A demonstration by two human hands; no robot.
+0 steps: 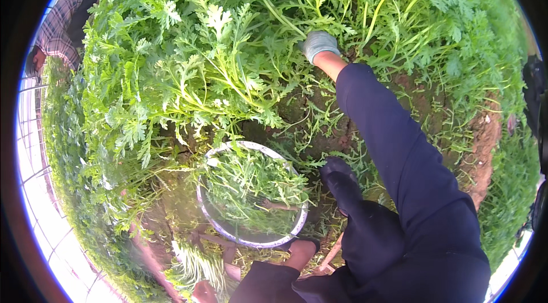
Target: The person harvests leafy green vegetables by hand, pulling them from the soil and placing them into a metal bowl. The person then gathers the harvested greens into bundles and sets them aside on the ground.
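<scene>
My right hand [321, 45], in a grey-green work glove, reaches forward into a stand of leafy greens with deeply lobed leaves, apparently garland chrysanthemum [222, 46]. It closes at the lower end of a thick pale stem [272, 7]; its fingertips are hidden among the leaves. I cannot see my left hand. Before me stands a round basin [304, 217] with a whitish rim, heaped with loose cut greens [252, 174]. A brown handle-like piece [280, 205] lies on the greens; what it belongs to is unclear.
My dark boot [338, 172] stands right of the basin; my other foot [302, 253] touches or nears its lower rim. A bundle of pale-stemmed greens [201, 266] lies lower left. Wooden pieces [334, 251] show beneath me. Another person in a plaid sleeve [62, 33] bends at far left.
</scene>
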